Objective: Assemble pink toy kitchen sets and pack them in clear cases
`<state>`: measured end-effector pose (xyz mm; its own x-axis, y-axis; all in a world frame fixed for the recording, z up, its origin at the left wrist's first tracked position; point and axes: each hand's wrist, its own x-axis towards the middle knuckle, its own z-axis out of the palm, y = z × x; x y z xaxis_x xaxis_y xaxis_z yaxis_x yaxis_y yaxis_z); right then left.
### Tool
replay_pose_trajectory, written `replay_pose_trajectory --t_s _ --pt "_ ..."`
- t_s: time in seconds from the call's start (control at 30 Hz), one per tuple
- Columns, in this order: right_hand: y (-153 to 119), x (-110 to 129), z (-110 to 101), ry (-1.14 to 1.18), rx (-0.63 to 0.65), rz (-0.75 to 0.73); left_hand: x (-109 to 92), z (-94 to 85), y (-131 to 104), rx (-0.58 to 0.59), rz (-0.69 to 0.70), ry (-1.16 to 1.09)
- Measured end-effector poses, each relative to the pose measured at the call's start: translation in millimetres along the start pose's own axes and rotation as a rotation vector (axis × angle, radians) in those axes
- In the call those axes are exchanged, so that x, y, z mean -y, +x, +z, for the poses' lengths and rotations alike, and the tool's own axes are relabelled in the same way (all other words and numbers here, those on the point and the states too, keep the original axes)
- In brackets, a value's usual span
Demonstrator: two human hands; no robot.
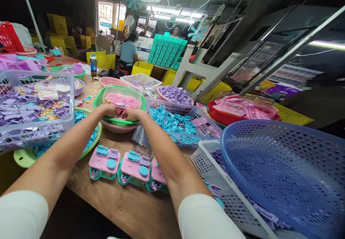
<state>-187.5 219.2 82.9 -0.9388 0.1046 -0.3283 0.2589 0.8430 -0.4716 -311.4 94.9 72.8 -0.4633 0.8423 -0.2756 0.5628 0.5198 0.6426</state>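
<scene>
Both my hands reach into a green basket (97, 104) that stands on a pink basket (118, 127). Inside the green one, behind my hands, a clear container (140, 101) holds many small pink pieces (122, 99). My left hand (108, 110) is at the near left, its fingers curled in beside a pink part (118, 103). My right hand (132, 114) bends inward opposite it, fingers closed among pink pieces. What either hand grips is too small to make out. Nearer me, several pink-topped toy assemblies (104, 163) with teal bases stand in a row, partly behind my right forearm.
Left is a clear crate (68, 99) of purple parts, over a light green basket (98, 133) of blue parts. Right are a crate of blue pieces (172, 122), a white crate (229, 181) and a large blue basket (269, 174). A person (128, 54) sits farther back.
</scene>
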Motion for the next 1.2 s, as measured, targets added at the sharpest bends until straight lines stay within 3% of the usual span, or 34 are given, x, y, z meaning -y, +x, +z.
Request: replay_pose_trajectory --t_s 0.27,0.43,0.6,0.67,0.73,0.83,0.97,1.07,1.2 --pt "-13.7 -6.8 -1.4 0.383 -0.274 -0.047 -1.6 4.6 -19.9 -0.005 -0.098 -0.572" --pt "-9.5 1.4 2.3 0.588 -0.48 -0.192 -12.1 5.5 -26.9 -0.006 -0.086 -0.832" --pt "-7.8 12.4 6.6 0.412 -0.431 -0.366 -14.0 -1.2 -35.3 0.159 -0.07 -1.147" --pt "-10.6 13.4 6.2 0.311 -0.494 -0.35 -11.6 -0.9 -36.0 0.116 -0.074 -1.171" --pt "-14.2 11.4 5.5 0.153 -0.539 -0.217 -8.3 1.7 -34.4 0.043 -0.082 -1.17" --pt "-16.9 5.7 5.8 -0.077 -0.364 -0.038 -3.8 7.7 -29.8 -0.027 -0.081 -1.188" --pt "-8.9 2.2 7.2 -0.159 -0.124 -0.033 -1.3 13.8 -26.6 -0.079 -0.065 -1.202" --pt "3.8 5.0 9.0 -0.192 -0.047 -0.034 -0.8 13.5 -30.3 -0.101 -0.043 -1.219" --pt "14.3 10.5 14.0 -0.198 -0.042 -0.055 1.6 10.3 -38.8 -0.156 -0.001 -1.255"
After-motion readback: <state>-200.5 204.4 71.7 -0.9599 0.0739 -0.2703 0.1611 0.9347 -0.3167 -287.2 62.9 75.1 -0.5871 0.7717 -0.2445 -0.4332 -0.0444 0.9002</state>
